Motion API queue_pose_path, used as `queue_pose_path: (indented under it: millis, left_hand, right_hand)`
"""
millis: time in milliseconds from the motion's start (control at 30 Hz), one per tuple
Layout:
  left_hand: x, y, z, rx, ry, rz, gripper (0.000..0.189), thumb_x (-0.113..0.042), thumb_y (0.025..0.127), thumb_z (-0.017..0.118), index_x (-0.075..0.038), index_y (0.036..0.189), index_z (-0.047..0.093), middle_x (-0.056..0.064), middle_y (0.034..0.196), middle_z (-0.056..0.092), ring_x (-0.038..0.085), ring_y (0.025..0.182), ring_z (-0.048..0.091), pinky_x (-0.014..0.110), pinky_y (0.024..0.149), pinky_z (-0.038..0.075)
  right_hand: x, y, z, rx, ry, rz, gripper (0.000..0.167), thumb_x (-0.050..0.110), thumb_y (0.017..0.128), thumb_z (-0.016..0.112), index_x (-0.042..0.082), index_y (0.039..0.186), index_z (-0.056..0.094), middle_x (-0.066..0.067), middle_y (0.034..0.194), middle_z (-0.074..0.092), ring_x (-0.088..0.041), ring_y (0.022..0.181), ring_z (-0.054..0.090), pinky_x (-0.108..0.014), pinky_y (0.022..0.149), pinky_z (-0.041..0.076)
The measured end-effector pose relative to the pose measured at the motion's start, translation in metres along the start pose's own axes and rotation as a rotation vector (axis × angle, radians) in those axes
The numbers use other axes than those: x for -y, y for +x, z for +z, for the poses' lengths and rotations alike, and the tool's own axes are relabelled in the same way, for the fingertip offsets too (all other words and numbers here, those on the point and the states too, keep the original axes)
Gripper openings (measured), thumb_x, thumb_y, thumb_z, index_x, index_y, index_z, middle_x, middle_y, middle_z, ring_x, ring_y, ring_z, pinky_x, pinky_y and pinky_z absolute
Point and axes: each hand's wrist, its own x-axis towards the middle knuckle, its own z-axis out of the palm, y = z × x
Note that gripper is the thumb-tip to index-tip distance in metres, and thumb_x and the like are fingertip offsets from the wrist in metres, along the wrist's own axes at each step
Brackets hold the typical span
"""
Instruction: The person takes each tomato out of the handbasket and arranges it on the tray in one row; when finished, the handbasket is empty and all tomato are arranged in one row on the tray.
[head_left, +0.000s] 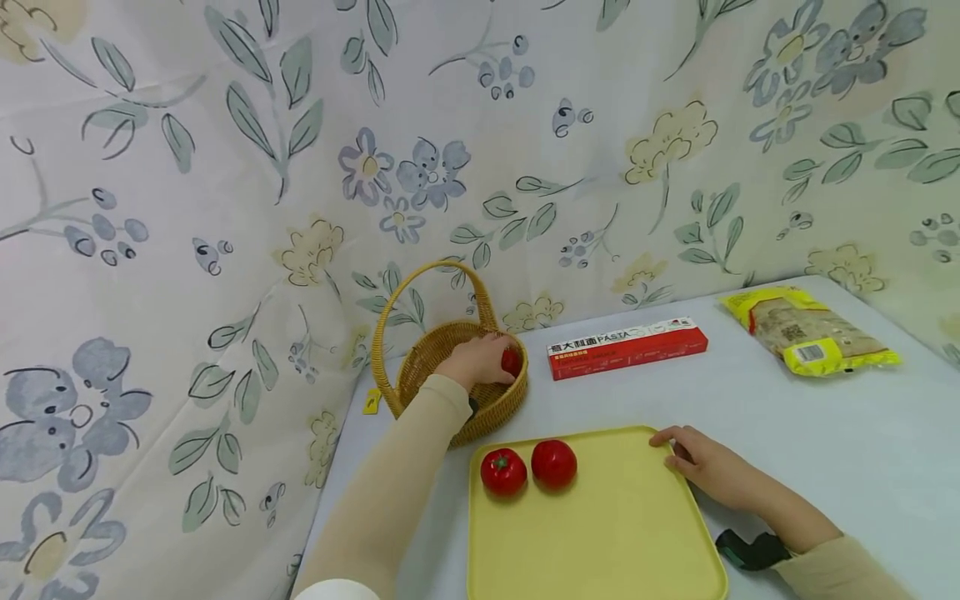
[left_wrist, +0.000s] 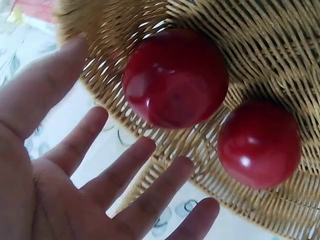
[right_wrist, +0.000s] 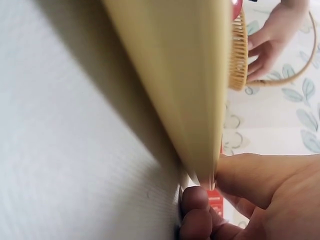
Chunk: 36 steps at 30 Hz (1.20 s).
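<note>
My left hand (head_left: 474, 361) is inside the wicker basket (head_left: 491, 423), fingers spread. In the left wrist view, a larger glossy red fruit (left_wrist: 175, 77) and a smaller round red fruit (left_wrist: 259, 144) lie against the weave, beyond my fingertips. At the near right corner of the basket, my right hand (head_left: 712, 468) grips the far right corner of a yellow tray (head_left: 600, 533), thumb above and fingers curled beneath its rim in the right wrist view. On the tray sit a red fruit with a green stem (head_left: 503, 472) and another round red fruit (head_left: 554, 464).
Behind the tray lies a red and white pasta box (head_left: 627, 347). A yellow bag with a clear window (head_left: 810, 329) lies at the back right. The basket's tall handle (head_left: 420, 271) arches over it, and a floral cloth (head_left: 480, 150) hangs behind the table.
</note>
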Motion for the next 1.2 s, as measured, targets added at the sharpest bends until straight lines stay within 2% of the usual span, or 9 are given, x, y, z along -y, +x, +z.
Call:
queue_pose_path:
  millis: [133,233,300,467,567,767,933,1033,1200]
  left_hand:
    - [-0.003,0.003,0.004,0.038,0.048,0.002,0.053,-0.036,0.1,0.072,-0.019,0.148,0.056,0.009,0.141,0.06,0.03,0.126,0.059,0.052,0.106,0.049]
    - [-0.004,0.003,0.004,0.05,0.052,-0.013,0.051,-0.034,0.099,0.074,-0.018,0.145,0.058,0.009,0.137,0.061,0.027,0.121,0.06,0.049,0.105,0.05]
    - [-0.003,0.004,0.003,0.07,0.036,-0.023,0.048,-0.03,0.098,0.076,-0.018,0.142,0.061,0.007,0.134,0.063,0.025,0.118,0.061,0.046,0.104,0.05]
    - [-0.002,0.002,0.002,0.179,-0.039,-0.04,0.046,-0.022,0.098,0.076,-0.022,0.143,0.064,0.002,0.13,0.066,0.02,0.113,0.06,0.042,0.104,0.051]
    - [-0.001,0.002,0.003,0.19,-0.036,-0.036,0.048,-0.024,0.098,0.076,-0.024,0.145,0.063,0.0,0.131,0.066,0.02,0.115,0.06,0.042,0.105,0.05]
    - [0.003,0.0,-0.003,0.059,0.063,-0.025,0.043,-0.032,0.097,0.078,-0.022,0.137,0.066,0.0,0.128,0.069,0.021,0.117,0.062,0.043,0.103,0.05]
    - [-0.001,-0.017,-0.023,-0.085,0.102,0.03,0.045,-0.038,0.099,0.074,-0.021,0.139,0.063,0.004,0.13,0.068,0.023,0.114,0.062,0.043,0.1,0.051]
    - [-0.017,-0.033,-0.032,-0.151,0.103,0.095,0.049,-0.04,0.098,0.074,-0.022,0.143,0.062,0.004,0.13,0.067,0.023,0.112,0.062,0.041,0.097,0.053]
    - [-0.06,-0.056,-0.034,-0.221,0.19,0.237,0.05,-0.045,0.097,0.074,-0.03,0.143,0.062,-0.001,0.127,0.068,0.018,0.109,0.062,0.035,0.092,0.054]
  right_hand:
    - [0.001,0.0,0.002,0.008,0.017,0.01,0.03,0.016,0.104,0.065,0.008,0.133,0.058,-0.009,0.117,0.054,-0.028,0.105,0.05,-0.029,0.08,0.046]
    - [0.001,0.0,0.003,0.006,0.025,0.002,0.031,0.015,0.104,0.065,0.008,0.133,0.058,-0.008,0.114,0.052,-0.028,0.104,0.05,-0.028,0.077,0.044]
    - [0.001,0.0,0.003,0.003,0.027,-0.009,0.031,0.016,0.104,0.065,0.008,0.134,0.058,-0.008,0.113,0.052,-0.027,0.103,0.05,-0.028,0.077,0.042]
    - [0.0,0.001,0.003,-0.004,0.017,-0.015,0.032,0.016,0.104,0.065,0.009,0.134,0.058,-0.007,0.113,0.052,-0.027,0.103,0.05,-0.028,0.076,0.042]
    - [0.0,0.001,0.002,-0.006,0.008,-0.01,0.032,0.016,0.104,0.066,0.009,0.134,0.058,-0.007,0.114,0.053,-0.027,0.103,0.05,-0.027,0.077,0.043]
    - [-0.002,0.0,0.002,-0.002,0.02,-0.017,0.031,0.016,0.105,0.065,0.008,0.134,0.058,-0.008,0.114,0.052,-0.027,0.103,0.05,-0.027,0.077,0.042]
    - [-0.004,0.001,0.002,0.005,0.023,-0.012,0.031,0.017,0.106,0.063,0.008,0.135,0.057,-0.007,0.115,0.052,-0.026,0.102,0.05,-0.027,0.077,0.043]
    - [-0.004,0.001,0.001,0.011,0.025,-0.002,0.031,0.017,0.106,0.063,0.008,0.135,0.058,-0.009,0.118,0.054,-0.027,0.104,0.05,-0.027,0.079,0.045]
    - [-0.002,0.002,-0.001,0.012,0.022,-0.01,0.032,0.017,0.105,0.064,0.008,0.135,0.058,-0.01,0.123,0.055,-0.028,0.106,0.051,-0.027,0.081,0.047]
